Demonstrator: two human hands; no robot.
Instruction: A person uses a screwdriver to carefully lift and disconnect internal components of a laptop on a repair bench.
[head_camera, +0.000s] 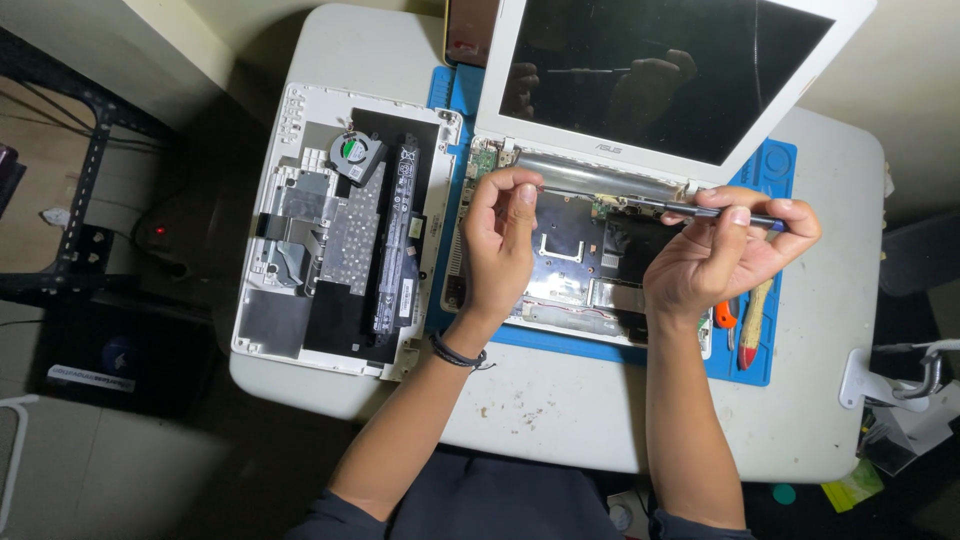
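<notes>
Far left: a dark metal rack (85, 170) stands on the floor beside the table, with a small red light (158, 231) glowing low down next to it.
Table: a white table (830, 400) carries everything; a few brown crumbs lie on its near edge.
Removed cover: a white laptop bottom cover (345, 230) lies inside-up on the left part of the table, just beside the open laptop and partly on the mat.
On the cover: a small round fan (352, 152) sits near its top, and a long black battery (398, 240) runs down its right side.
Mat: a blue work mat (765, 345) lies under the laptop, showing along its near edge and right side.
Laptop: a white laptop (590, 270) sits in the middle on the mat, its base opened so the boards inside show; the dark screen (660, 70) tilts back at the top.
Left hand: the left hand (500, 245) hovers over the left side of the open base, thumb and forefinger pinched together near the hinge; what they pinch is too small to tell. A dark band circles the wrist.
Right hand: the right hand (715, 255) pinches a thin dark screwdriver (690, 211), held nearly level with its tip pointing left toward the hinge area.
Right edge of mat: an orange-handled tool (752, 325) lies just beside the right wrist.
Far right: a white clamp (885, 380) sits at the table's edge.
</notes>
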